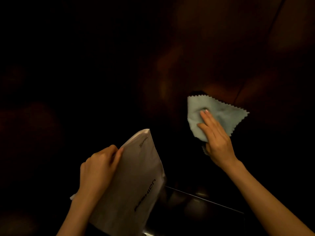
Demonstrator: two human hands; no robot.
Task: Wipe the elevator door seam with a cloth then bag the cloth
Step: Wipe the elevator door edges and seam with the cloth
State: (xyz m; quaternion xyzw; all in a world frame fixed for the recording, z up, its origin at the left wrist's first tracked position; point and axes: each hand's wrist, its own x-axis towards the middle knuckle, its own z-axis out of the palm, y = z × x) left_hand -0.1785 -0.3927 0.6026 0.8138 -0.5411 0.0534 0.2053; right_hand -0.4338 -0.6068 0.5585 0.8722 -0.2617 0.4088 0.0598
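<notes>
My right hand pressed the pale blue zigzag-edged cloth flat-fingered against the dark door panel; my left hand gripped the white printed bag.

So dark I honestly can't make out the door seam anywhere. My right hand covers the lower part of the cloth. The bag runs off the bottom edge, print too dim to read, and its far side is behind my left hand.

Very dim, warm light reaches only my near hands; the far left falls black, softly blurred.
</notes>
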